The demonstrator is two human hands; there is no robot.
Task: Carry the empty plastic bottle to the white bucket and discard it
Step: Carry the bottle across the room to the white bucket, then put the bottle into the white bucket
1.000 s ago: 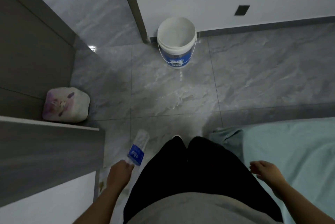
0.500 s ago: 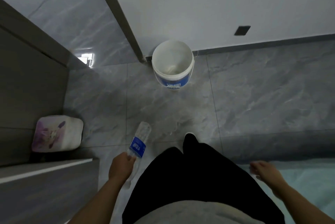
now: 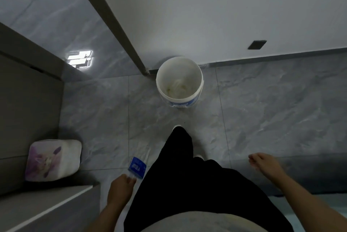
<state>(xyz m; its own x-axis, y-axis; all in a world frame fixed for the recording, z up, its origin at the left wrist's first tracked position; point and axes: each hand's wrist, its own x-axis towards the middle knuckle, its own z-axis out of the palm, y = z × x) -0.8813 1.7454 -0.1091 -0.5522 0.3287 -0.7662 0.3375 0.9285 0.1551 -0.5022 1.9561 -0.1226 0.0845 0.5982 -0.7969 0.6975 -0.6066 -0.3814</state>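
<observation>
My left hand (image 3: 120,187) grips a clear plastic bottle (image 3: 137,167) with a blue label, held low beside my left leg and pointing forward. Part of the bottle is hidden behind my black trouser leg. The white bucket (image 3: 199,76) with a blue band stands on the grey tiled floor ahead, against the wall beside a dark door frame. Some pale residue lies at its bottom. My right hand (image 3: 263,162) hangs at my right side, fingers loosely apart, holding nothing.
A floral-printed white container (image 3: 53,159) sits on the floor at the left against a grey cabinet (image 3: 28,111). A grey ledge (image 3: 47,207) juts out at lower left. A dark door frame post (image 3: 116,23) meets the floor left of the bucket.
I have stepped forward: the bucket is nearer and seen more from above. The bottle in my left hand has swung lower and closer to my leg. The bed has dropped out of view.
</observation>
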